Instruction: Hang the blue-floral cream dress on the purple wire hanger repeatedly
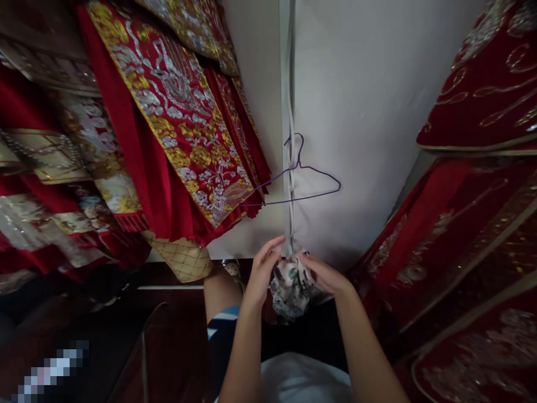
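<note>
Pale wall [361, 84] fills the space beyond our left fingers [272, 243] and right fingers [309, 262]. Red garments [440, 235] hang right of them, red embroidered skirt [188, 112] up-left. Purple wire hanger [298, 164] is on the white strap [289, 84], above our fingers. Printed cloth [289, 294] is bunched between our fingers at the strap's low end. Left fingers parted, right ones narrower, both at the cloth's edges; we can't tell how firmly they grip.
</note>
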### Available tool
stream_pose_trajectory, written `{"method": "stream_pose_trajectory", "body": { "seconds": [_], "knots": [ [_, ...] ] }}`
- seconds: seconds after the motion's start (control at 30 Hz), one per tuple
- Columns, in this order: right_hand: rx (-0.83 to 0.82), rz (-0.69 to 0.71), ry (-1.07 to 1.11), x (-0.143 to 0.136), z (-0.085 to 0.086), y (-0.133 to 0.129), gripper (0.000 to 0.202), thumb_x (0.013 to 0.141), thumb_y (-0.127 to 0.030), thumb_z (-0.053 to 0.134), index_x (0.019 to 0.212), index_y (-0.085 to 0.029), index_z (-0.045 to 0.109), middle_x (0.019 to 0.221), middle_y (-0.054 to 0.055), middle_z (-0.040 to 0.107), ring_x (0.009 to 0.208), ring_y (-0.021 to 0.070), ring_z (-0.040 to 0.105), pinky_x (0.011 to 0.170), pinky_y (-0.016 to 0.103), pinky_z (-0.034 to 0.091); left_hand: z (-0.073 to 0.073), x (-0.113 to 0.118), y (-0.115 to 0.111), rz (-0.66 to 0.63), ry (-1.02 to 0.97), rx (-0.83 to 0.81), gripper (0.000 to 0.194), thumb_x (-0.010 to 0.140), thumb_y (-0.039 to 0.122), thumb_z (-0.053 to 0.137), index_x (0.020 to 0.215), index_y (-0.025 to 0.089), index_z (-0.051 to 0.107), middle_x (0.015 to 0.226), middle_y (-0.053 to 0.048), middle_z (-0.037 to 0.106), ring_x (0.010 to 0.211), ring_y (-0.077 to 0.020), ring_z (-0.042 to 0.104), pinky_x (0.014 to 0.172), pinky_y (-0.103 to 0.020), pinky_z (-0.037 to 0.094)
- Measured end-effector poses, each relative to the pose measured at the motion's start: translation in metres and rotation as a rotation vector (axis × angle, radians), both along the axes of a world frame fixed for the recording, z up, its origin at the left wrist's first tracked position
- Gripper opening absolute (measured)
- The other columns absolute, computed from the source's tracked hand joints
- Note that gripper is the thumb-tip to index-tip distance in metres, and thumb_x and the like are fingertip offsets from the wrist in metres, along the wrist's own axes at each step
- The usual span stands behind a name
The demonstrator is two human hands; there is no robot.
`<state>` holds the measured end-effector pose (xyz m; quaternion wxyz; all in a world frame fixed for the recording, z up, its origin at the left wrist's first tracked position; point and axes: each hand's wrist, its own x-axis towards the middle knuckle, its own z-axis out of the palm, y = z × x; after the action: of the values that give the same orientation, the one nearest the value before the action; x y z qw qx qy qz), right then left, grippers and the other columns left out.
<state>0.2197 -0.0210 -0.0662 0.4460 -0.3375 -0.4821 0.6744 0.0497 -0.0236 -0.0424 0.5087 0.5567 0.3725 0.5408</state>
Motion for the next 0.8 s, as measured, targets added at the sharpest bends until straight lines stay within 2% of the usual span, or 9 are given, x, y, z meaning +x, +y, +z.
{"method": "stream_pose_trajectory", "body": {
  "seconds": [0.13,0.23,0.33,0.43,0.5,0.57,0.63,0.7,0.8],
  "knots": [
    [0.058,-0.053,0.062,0.017,0.005,0.003,0.041,0.057,-0.037,0.089,0.088,-0.017,0.072,0.083,0.004,0.074,0.076,0.0191,0.067,0.075,0.029,0.053,-0.013,-0.015,0.015,0.002,0.211,-0.102,0.037,0.086,0.047,0.063,0.112,0.023,0.073,0.103,-0.008,0.071,0.081,-0.0202,0.060,0.065,-0.028,0.048],
    [-0.001,-0.074,0.069,0.025,0.016,0.002,0.038,0.056,-0.036,0.089,0.084,-0.017,0.071,0.076,0.002,0.071,0.068,0.0168,0.064,0.068,0.028,0.052,-0.015,-0.009,0.021,0.003,0.360,-0.011,0.035,0.077,0.035,0.075,0.109,0.024,0.074,0.105,-0.009,0.072,0.095,-0.0253,0.064,0.083,-0.034,0.050],
    [-0.042,0.076,-0.029,0.032,0.034,-0.006,0.038,0.057,-0.038,0.088,0.085,-0.017,0.072,0.078,0.003,0.071,0.069,0.0163,0.064,0.067,0.028,0.052,-0.006,0.012,0.017,-0.208,0.210,0.086,0.041,0.079,0.026,0.070,0.119,0.029,0.071,0.123,-0.007,0.067,0.112,-0.0260,0.061,0.099,-0.037,0.046],
    [-0.022,0.197,-0.158,0.049,0.056,-0.020,0.037,0.060,-0.040,0.086,0.084,-0.017,0.073,0.075,0.002,0.069,0.067,0.0155,0.062,0.063,0.027,0.050,0.005,0.027,0.011,-0.482,0.130,0.054,0.030,0.079,0.030,0.069,0.107,0.025,0.075,0.106,-0.006,0.072,0.102,-0.0253,0.063,0.091,-0.034,0.048],
    [-0.003,0.218,-0.262,0.067,0.072,-0.030,0.033,0.059,-0.039,0.087,0.078,-0.018,0.072,0.068,0.000,0.066,0.062,0.0145,0.059,0.058,0.026,0.048,0.006,0.026,0.009,-0.640,0.261,0.030,0.022,0.079,0.037,0.069,0.093,0.021,0.075,0.089,-0.004,0.071,0.085,-0.0220,0.062,0.078,-0.030,0.048],
    [0.030,0.238,-0.370,0.088,0.087,-0.037,0.027,0.061,-0.037,0.086,0.073,-0.018,0.072,0.065,0.000,0.065,0.058,0.0140,0.057,0.054,0.025,0.046,0.002,0.014,0.012,-0.714,0.512,0.079,0.028,0.082,0.045,0.066,0.082,0.018,0.072,0.075,-0.002,0.066,0.069,-0.0167,0.055,0.067,-0.026,0.043],
    [0.085,0.253,-0.484,0.107,0.100,-0.037,0.022,0.065,-0.037,0.083,0.075,-0.019,0.074,0.068,0.002,0.068,0.059,0.0147,0.057,0.053,0.025,0.046,-0.003,-0.006,0.021,-0.590,0.803,0.199,0.037,0.083,0.050,0.065,0.069,0.016,0.067,0.062,0.001,0.058,0.057,-0.0123,0.045,0.060,-0.025,0.036],
    [0.158,0.254,-0.613,0.120,0.109,-0.028,0.020,0.071,-0.037,0.078,0.079,-0.019,0.076,0.076,0.004,0.072,0.064,0.0169,0.061,0.054,0.025,0.047,-0.008,-0.033,0.036,-0.364,1.016,0.293,0.043,0.080,0.053,0.067,0.057,0.016,0.061,0.051,0.002,0.050,0.051,-0.0107,0.037,0.057,-0.025,0.031],
    [0.336,0.154,-0.762,0.126,0.111,0.003,0.018,0.075,-0.035,0.073,0.078,-0.017,0.076,0.080,0.005,0.073,0.070,0.0199,0.063,0.058,0.026,0.048,-0.007,-0.072,0.062,-0.183,1.034,0.301,0.041,0.074,0.050,0.073,0.051,0.019,0.060,0.048,0.000,0.052,0.052,-0.0135,0.044,0.061,-0.026,0.035]
  ]
}}
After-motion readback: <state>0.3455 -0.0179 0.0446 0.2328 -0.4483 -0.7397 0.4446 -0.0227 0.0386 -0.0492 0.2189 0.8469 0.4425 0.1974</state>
